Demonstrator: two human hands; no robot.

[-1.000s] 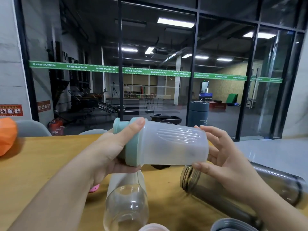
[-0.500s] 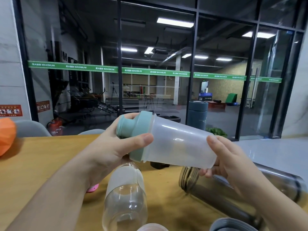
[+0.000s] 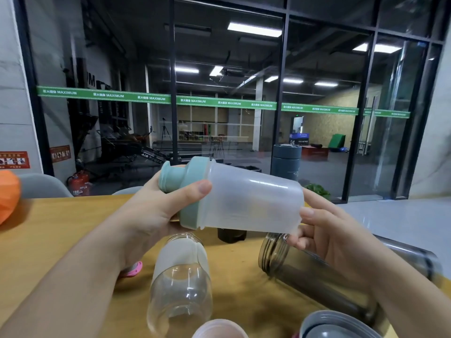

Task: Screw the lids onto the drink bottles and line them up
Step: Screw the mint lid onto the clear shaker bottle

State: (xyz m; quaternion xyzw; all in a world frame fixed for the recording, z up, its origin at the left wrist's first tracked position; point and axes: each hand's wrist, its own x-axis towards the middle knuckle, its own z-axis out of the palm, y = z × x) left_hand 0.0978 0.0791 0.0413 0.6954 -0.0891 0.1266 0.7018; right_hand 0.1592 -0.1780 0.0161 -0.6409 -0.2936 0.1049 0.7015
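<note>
Two hands hold one frosted shaker bottle (image 3: 253,198) sideways above the counter (image 3: 48,228), in the middle of the frame. Left hand (image 3: 151,215) wraps its fingers and thumb round the teal lid (image 3: 185,191), thumb pressed across the lid's skirt; right hand (image 3: 324,235) grips the bottle's base end, fingers curled round it. Lid looks seated on the body, so I judge the tightening is under way or near done, though I cannot tell how far the thread has run.

To do it well, I would keep the base hand firm and turn only the lid, holding lid and body on one axis so the thread does not cross, and stop once it feels snug.

Below them a clear bottle (image 3: 180,284) with a white sleeve lies open-mouthed at centre bottom, and a smoky dark bottle (image 3: 314,281) lies uncapped at lower right, its threaded neck showing. A grey lid (image 3: 339,325) sits at the bottom right edge, a pale pink one (image 3: 219,329) at the bottom edge. A dark capped flask (image 3: 286,162) stands at the far side, right of centre.
</note>
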